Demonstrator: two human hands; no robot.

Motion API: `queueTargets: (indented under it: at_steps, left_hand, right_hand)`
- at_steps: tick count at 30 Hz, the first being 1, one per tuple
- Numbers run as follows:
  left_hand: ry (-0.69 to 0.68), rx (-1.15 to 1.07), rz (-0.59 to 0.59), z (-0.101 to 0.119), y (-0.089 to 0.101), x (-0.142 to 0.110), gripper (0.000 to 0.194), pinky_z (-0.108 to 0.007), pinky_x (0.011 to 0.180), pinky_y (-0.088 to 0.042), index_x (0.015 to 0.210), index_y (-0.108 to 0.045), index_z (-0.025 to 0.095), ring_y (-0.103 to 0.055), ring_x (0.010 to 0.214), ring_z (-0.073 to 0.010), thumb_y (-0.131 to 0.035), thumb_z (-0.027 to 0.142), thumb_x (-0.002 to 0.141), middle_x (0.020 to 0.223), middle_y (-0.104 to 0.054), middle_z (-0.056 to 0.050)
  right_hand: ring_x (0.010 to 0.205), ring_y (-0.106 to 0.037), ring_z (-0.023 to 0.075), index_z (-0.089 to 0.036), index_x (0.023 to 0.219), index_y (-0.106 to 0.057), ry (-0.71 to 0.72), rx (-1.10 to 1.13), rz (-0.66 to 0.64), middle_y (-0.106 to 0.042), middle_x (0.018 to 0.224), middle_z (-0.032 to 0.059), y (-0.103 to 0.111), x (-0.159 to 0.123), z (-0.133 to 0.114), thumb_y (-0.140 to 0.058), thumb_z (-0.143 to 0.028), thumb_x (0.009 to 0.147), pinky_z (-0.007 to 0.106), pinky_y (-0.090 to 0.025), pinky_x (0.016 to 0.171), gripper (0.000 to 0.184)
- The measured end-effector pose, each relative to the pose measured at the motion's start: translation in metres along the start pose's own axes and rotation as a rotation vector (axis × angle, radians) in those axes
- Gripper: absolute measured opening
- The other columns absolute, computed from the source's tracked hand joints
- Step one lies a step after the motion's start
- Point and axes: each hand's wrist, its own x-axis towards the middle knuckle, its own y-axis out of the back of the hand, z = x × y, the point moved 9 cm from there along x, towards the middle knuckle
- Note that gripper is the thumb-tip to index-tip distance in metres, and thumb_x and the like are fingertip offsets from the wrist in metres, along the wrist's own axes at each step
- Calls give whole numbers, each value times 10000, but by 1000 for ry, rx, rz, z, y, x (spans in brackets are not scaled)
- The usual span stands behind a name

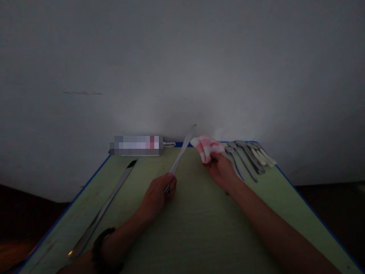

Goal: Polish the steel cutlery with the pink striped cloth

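My left hand (160,191) is closed around the handle of a metal table knife (182,153), whose blade slants up and away toward the wall. Pinched in the fingers of my right hand (221,167) is a pink and white cloth (207,146), held just right of the blade and apart from it. Long flat metal cutlery (110,199), which looks like knives, lies along the left side of the table. Close to my right hand rest several metal spoons (246,163), partly behind the hand and cloth.
A blurred-out flat object (137,146) sits at the table's back left, with a white cable loop (170,144) beside it. White-handled cutlery (265,156) lies at the back right. The green table (196,228) has a blue edge and meets a grey wall (182,68).
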Motion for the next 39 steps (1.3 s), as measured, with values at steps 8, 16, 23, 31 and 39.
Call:
queueTargets:
  at_steps: [8, 16, 23, 31, 39]
  left_hand:
    - [-38, 94, -35, 2, -4, -2, 400, -233, 407, -268, 567, -404, 206, -327, 411, -108, -333, 414, 901, 476, -372, 50]
    - [-50, 187, -63, 11, -10, -9, 419, -232, 435, -279, 556, -409, 200, -343, 441, -109, -326, 433, 895, 487, -382, 50]
    - [-29, 227, -127, 18, -23, -12, 430, -234, 478, -298, 569, -419, 196, -359, 469, -109, -316, 451, 900, 508, -389, 52]
    - [-1, 243, -176, 9, -35, -19, 426, -228, 474, -314, 584, -436, 196, -380, 471, -113, -329, 460, 901, 522, -409, 46]
    - [-5, 290, -131, 16, -31, -19, 420, -231, 488, -319, 569, -414, 199, -383, 475, -116, -312, 443, 895, 517, -386, 46]
  right_hand:
    - [689, -617, 134, -175, 766, -608, -99, 32, 34, -670, 734, 18, 6, 3, 13, -444, -86, 769, 260, -518, 682, 187]
    - [636, -574, 109, -214, 756, -589, -42, -65, -89, -649, 730, -16, 11, 7, 28, -519, -194, 795, 226, -494, 634, 83]
    - [715, -591, 115, -218, 791, -564, -17, -13, -97, -659, 793, -13, 13, 5, 32, -532, -261, 798, 240, -484, 687, 55]
    - [630, -541, 119, -231, 791, -554, 128, -91, -70, -612, 717, -36, 13, -2, 15, -589, -273, 746, 244, -462, 628, 71]
    - [678, -534, 104, -247, 866, -577, 259, -197, 23, -601, 768, -57, 28, 11, 0, -561, -315, 767, 219, -434, 664, 121]
